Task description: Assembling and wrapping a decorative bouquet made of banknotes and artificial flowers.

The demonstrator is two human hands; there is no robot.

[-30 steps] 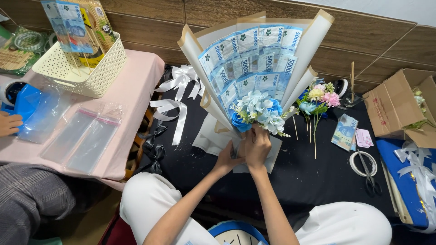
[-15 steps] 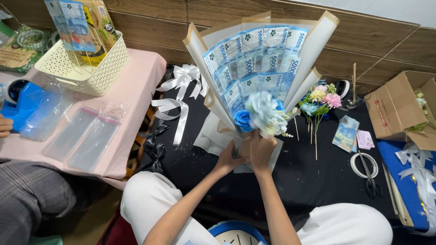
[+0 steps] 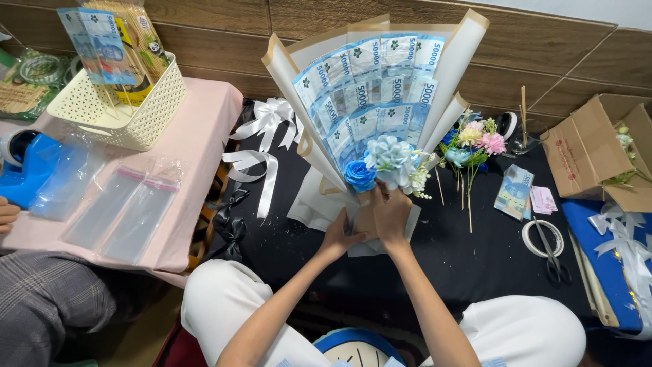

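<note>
A black cloth (image 3: 475,258) is covering the floor where the person is sitting, and a brown wood-patterned wall (image 3: 543,47) is running along behind it. To the left a low tabletop with a pink cover (image 3: 197,143) is carrying a cream basket (image 3: 115,112), clear plastic sleeves (image 3: 122,211) and a blue tape dispenser (image 3: 30,170); another person's hand is just showing at its edge. White ribbon bows (image 3: 261,136) are lying between that tabletop and the bouquet (image 3: 370,102), a fan of blue banknotes wrapped in cream paper with blue paper flowers at its foot. The bouquet is standing upright in front of the person, blocking the wall behind. The left hand (image 3: 343,234) and right hand (image 3: 390,214) are both clamping its stem, side by side and touching. To the right are lying loose flowers (image 3: 472,143), scissors (image 3: 553,255) across a tape roll, and an open cardboard box (image 3: 584,153).
</note>
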